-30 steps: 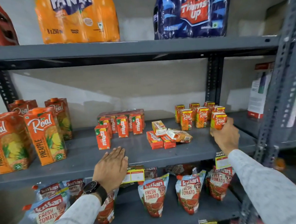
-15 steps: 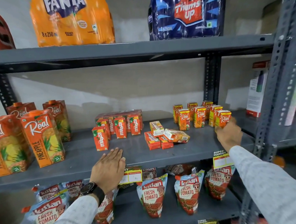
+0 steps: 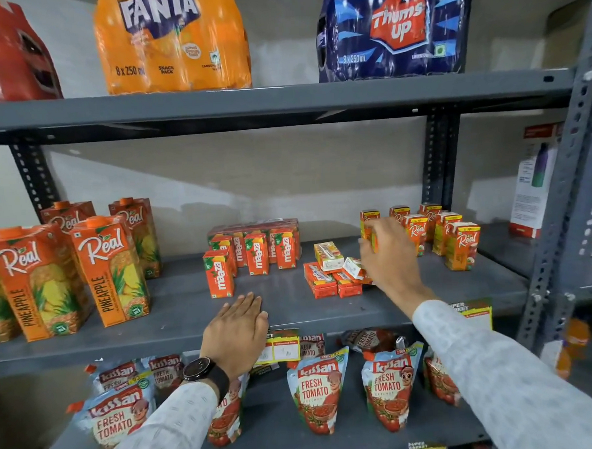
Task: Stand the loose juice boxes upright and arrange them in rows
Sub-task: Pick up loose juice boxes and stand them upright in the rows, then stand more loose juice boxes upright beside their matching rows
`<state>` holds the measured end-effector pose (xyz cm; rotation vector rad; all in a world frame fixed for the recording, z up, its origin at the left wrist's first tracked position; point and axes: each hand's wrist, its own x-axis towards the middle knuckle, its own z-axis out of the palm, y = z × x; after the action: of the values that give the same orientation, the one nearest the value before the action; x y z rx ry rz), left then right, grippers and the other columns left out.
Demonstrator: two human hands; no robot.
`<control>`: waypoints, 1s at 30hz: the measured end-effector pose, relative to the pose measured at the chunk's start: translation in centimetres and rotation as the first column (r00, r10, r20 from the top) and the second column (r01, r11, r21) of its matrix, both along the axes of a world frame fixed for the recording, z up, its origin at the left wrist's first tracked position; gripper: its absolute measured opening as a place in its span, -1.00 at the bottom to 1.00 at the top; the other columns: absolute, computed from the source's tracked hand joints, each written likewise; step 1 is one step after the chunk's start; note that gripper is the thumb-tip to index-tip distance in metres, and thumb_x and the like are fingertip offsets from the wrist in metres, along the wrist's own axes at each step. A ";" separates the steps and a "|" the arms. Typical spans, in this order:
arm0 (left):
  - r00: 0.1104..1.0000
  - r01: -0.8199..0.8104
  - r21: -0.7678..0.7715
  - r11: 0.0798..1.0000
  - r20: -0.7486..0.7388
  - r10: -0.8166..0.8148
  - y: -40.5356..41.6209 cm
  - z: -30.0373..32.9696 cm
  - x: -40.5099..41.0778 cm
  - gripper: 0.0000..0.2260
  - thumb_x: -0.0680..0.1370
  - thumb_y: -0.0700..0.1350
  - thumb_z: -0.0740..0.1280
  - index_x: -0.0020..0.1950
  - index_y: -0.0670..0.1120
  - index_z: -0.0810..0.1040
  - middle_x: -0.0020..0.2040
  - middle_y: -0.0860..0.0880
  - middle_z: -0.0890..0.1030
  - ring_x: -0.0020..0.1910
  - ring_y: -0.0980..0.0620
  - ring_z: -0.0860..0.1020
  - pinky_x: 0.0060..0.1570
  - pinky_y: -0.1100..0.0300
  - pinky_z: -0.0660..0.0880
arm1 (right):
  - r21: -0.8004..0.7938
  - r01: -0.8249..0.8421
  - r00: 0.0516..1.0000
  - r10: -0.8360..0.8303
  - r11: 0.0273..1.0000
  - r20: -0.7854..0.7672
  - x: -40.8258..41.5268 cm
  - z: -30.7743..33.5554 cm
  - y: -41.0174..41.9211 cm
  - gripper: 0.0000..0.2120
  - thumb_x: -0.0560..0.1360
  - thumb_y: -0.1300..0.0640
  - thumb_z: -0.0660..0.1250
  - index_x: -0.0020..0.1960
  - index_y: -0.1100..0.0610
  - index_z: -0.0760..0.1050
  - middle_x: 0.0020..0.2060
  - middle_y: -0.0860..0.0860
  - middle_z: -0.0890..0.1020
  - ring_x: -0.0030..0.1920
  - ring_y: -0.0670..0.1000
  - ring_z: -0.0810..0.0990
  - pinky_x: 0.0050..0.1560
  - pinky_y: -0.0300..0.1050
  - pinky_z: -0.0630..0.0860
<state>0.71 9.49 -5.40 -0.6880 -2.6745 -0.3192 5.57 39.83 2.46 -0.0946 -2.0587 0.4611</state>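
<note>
Right now the loose juice boxes (image 3: 337, 277), small orange-and-red cartons with pale printed panels, lie in a jumbled heap on the grey metal shelf (image 3: 176, 316), two flat at the front and others tilted across them. The right hand (image 3: 387, 254) hangs just above the heap's right side, its fingers bent; motion blur hides whether they grip a carton, so I cannot tell. To its right stand the upright orange Real cartons (image 3: 462, 246), set in rows with yellow tops facing out. Left of the heap stand the upright red-orange Maaza cartons (image 3: 256, 252), one a little forward of the others, with a shrink-wrapped pack behind them. The left hand (image 3: 237, 332) lies flat and spread on the shelf's front edge, holding nothing, a black wristwatch (image 3: 201, 370) on its wrist. Tall orange Real pineapple cartons (image 3: 110, 272) stand at far left.
</note>
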 end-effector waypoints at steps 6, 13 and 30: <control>1.000 0.008 0.011 1.000 -0.010 -0.007 -0.2 0.1 0.1 -0.50 0.68 0.10 -0.07 0.57 -0.03 0.27 0.58 0.00 0.29 0.57 0.05 0.20 0.57 0.09 0.08 | 0.430 0.058 0.958 -0.172 0.901 0.231 -0.9 -1.4 -6.9 -0.72 0.54 -0.09 0.32 0.08 0.06 0.68 0.15 0.00 0.66 0.18 0.07 0.50 0.22 0.25 0.38; 0.999 0.002 0.009 1.000 -0.036 -0.002 -0.1 0.0 0.2 -0.50 0.68 0.11 -0.08 0.56 -0.03 0.29 0.57 0.00 0.30 0.57 0.05 0.21 0.56 0.10 0.08 | 0.485 0.212 0.839 -0.413 0.848 0.355 -0.6 -3.9 -9.1 -0.65 0.40 -0.23 0.51 -0.02 0.01 0.74 0.30 0.09 0.59 0.35 0.18 0.43 0.33 0.43 0.21; 1.000 0.012 0.013 1.000 -0.023 -0.012 -0.4 -0.3 -0.2 -0.41 0.63 0.16 -0.18 0.57 -0.03 0.27 0.58 0.00 0.30 0.57 0.04 0.22 0.56 0.08 0.09 | 0.451 0.355 0.775 -0.528 0.819 0.348 -1.9 -4.0 -10.1 -0.33 0.38 -0.56 0.21 -0.16 0.04 0.69 0.20 0.09 0.64 0.24 0.17 0.46 0.21 0.33 0.21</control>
<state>0.48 9.10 -5.69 -0.6998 -2.6456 -0.3301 3.68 29.68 -1.49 -0.5109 -2.4473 -0.2825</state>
